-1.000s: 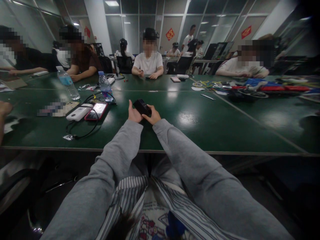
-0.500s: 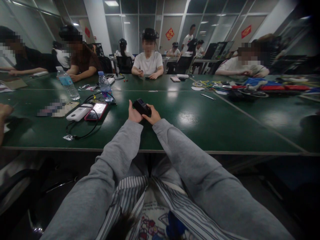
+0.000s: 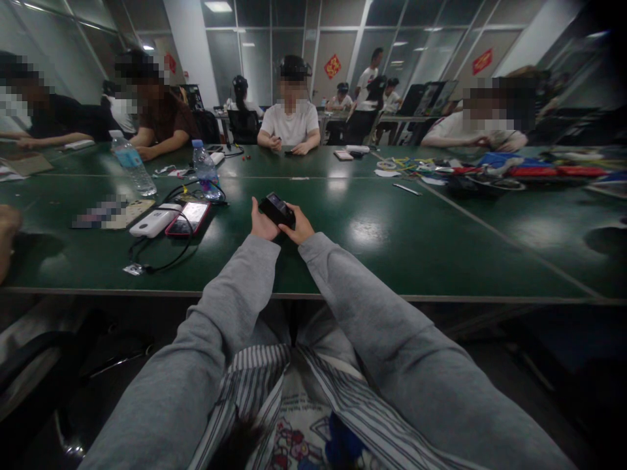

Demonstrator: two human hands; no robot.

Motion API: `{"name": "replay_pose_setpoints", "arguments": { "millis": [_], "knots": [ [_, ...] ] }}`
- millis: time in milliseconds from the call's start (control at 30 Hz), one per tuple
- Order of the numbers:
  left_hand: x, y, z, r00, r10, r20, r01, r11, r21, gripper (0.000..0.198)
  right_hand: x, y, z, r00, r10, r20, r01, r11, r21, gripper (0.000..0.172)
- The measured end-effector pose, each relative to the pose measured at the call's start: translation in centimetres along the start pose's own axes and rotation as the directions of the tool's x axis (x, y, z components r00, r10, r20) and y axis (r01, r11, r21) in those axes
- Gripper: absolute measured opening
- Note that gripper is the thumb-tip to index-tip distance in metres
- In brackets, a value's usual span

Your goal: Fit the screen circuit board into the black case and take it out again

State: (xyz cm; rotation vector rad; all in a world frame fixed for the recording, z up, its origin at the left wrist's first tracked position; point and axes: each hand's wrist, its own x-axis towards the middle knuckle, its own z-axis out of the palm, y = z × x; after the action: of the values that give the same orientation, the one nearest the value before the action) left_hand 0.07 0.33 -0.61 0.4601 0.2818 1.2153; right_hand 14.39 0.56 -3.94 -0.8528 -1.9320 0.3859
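A small black box-shaped device with a greyish panel on its upper face is held tilted above the table's near half. My right hand grips its right side, thumb across the near edge and fingers wrapped around the end. On the other side my left hand cups it from the left and below, its thumb pointing up and clear of the device. The left fingers are mostly hidden behind it. What kind of device it is I cannot make out.
Left on the green table are a white power bank, a red-edged phone, a black cable and two water bottles. Cables and bags pile up at right, near a pen. Several people sit around.
The device has turned slightly in my hands, so its upper panel shows more. Both my hands stay in nearly the same place. Another person's hand at the far left has shifted a little.
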Motion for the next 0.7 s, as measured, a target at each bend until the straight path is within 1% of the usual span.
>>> {"name": "replay_pose_setpoints", "arguments": {
  "millis": [167,333,500,600,700],
  "knots": [
    [0.25,-0.11,-0.11,1.000,0.015,-0.027,-0.015,1.000,-0.024,0.074,-0.06,0.02,0.01,1.000,0.007,0.018,-0.007,1.000,-0.022,0.089],
    [0.34,-0.43,-0.10,0.990,0.038,-0.133,-0.043,0.999,-0.032,0.074,-0.13,0.18,0.26,0.997,0.060,0.043,-0.056,0.996,-0.070,0.085],
    [0.51,-0.63,-0.17,0.979,0.026,-0.201,-0.033,0.999,-0.034,0.077,-0.16,0.42,0.44,0.992,0.103,0.070,-0.094,0.987,-0.127,0.081],
    [0.46,-0.67,-0.06,0.975,0.026,-0.219,-0.034,0.999,-0.036,0.079,-0.15,0.57,0.51,0.990,0.112,0.081,-0.098,0.983,-0.156,0.080],
    [0.36,-0.73,0.07,0.975,0.033,-0.220,-0.042,0.998,-0.040,0.078,-0.18,0.67,0.62,0.992,0.096,0.079,-0.082,0.984,-0.160,0.078]
  ]
}}
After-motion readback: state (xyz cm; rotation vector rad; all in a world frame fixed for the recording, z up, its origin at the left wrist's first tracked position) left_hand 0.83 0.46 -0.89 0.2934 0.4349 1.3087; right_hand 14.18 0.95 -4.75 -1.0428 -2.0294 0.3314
